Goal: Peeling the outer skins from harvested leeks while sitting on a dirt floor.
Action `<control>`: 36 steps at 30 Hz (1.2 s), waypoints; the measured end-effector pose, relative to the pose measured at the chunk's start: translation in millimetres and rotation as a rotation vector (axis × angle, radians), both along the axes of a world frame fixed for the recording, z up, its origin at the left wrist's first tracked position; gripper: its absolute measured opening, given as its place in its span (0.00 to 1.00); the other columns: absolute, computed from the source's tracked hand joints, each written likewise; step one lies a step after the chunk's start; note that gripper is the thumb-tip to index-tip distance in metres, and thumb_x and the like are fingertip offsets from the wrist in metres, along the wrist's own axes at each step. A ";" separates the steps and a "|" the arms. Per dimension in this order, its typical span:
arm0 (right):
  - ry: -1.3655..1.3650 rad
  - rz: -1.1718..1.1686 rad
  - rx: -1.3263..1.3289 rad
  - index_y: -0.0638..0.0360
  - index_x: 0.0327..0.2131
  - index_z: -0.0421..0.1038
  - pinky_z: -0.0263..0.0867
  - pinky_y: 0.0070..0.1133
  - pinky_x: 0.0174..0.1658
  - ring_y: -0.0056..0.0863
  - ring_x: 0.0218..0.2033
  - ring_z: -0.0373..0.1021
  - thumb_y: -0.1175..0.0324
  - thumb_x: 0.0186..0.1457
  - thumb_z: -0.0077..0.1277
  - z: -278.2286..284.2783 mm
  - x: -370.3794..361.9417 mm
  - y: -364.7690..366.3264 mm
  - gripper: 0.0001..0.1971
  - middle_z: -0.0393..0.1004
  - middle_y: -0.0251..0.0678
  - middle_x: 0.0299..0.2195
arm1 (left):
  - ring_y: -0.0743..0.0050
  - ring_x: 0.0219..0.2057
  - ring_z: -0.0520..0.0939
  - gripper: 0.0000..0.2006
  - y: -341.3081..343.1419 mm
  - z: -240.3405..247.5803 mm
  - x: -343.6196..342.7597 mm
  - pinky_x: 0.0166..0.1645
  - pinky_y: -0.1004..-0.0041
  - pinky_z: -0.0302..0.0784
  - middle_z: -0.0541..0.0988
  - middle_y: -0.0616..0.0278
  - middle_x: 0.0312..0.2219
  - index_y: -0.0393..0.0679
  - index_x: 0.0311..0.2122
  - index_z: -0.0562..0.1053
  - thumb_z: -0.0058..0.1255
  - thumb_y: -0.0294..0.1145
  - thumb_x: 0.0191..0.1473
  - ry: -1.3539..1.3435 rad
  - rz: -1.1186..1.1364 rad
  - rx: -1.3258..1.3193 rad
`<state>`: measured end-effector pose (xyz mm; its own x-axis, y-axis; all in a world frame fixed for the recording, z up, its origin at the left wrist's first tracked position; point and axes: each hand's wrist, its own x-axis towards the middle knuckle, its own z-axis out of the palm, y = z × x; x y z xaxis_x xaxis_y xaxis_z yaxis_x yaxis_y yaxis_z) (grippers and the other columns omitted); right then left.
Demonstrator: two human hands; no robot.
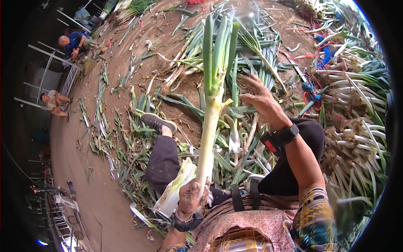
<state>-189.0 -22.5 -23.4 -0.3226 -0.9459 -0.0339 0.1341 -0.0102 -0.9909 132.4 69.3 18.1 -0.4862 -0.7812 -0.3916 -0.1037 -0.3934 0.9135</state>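
My left hand (191,198) is closed around the white root end of a big leek (210,130), low in front of my lap. The stalk stands nearly upright, tilted slightly right, with its green leaves uppermost. A torn yellowish leaf flap sticks out near its middle. To the right of the stalk, my right hand (263,101) is open with its fingers stretched toward the leaves, and I see nothing in it. A loose pale sheath (178,187) hangs beside my left hand; whether that hand also grips it I cannot tell.
Several leeks with rooty ends lie piled (361,143) along the right. Green leaf scraps (126,143) litter the brown ground around my legs. Blue ties (310,90) and red strings lie near the pile. Two people (75,42) sit at the far left by metal frames (46,75).
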 end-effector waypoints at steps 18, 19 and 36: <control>-1.213 0.257 -0.253 0.58 0.59 0.45 0.54 0.43 0.56 0.47 0.54 0.56 0.44 0.59 0.23 34.7 7.0 10.4 0.32 0.55 0.53 0.54 | 0.87 0.10 0.64 0.25 -1.5 25.5 14.0 0.13 0.84 0.57 0.66 0.69 0.10 0.34 0.34 0.70 0.37 0.52 0.58 -0.173 0.162 -0.237; -1.199 0.261 -0.254 0.58 0.59 0.45 0.54 0.42 0.55 0.46 0.54 0.57 0.44 0.59 0.24 36.4 7.1 12.2 0.32 0.55 0.53 0.54 | 0.87 0.10 0.65 0.25 -6.8 30.4 11.1 0.14 0.84 0.57 0.66 0.69 0.11 0.34 0.34 0.70 0.37 0.52 0.58 -0.145 0.176 -0.261; -0.974 0.202 -0.340 0.54 0.60 0.44 0.55 0.40 0.54 0.42 0.55 0.56 0.47 0.59 0.31 37.9 -21.7 18.9 0.31 0.54 0.49 0.56 | 0.65 0.44 0.71 0.28 -191.1 -32.5 -131.4 0.48 0.64 0.69 0.69 0.50 0.41 0.40 0.53 0.61 0.53 0.37 0.47 -0.504 -0.112 -1.358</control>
